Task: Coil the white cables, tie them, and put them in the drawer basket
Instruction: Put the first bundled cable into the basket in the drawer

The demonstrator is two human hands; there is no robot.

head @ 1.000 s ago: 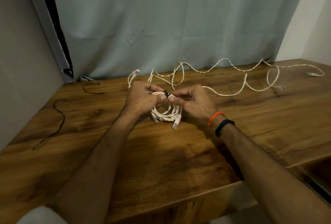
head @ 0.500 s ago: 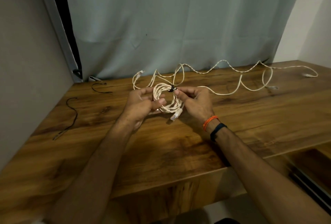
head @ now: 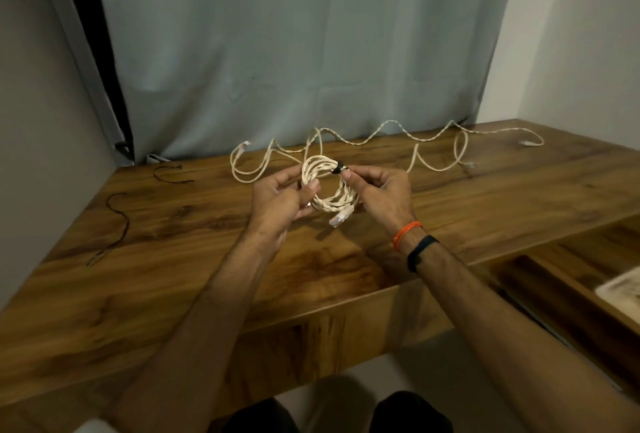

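Note:
I hold a coiled white cable (head: pixel 325 204) upright above the wooden desk (head: pixel 194 259). A black tie (head: pixel 337 168) wraps the coil's top. My right hand (head: pixel 381 191) pinches the coil just beside the tie. My left hand (head: pixel 282 197) grips the coil's left side with thumb and fingers. A clear plug (head: pixel 341 217) dangles from the coil's bottom. A second white cable (head: pixel 426 152) lies uncoiled in loops along the back of the desk. A corner of the white drawer basket (head: pixel 621 288) shows at the lower right.
Two loose black ties (head: pixel 117 221) (head: pixel 169 174) lie on the desk's left part. A grey curtain (head: pixel 294 51) hangs behind the desk. An open wooden drawer (head: pixel 554 280) sits at the right, below desk level.
Both hands have lifted the coil off the desk and turned it upright. The camera has tilted back, so the drawer and basket corner have come into view.

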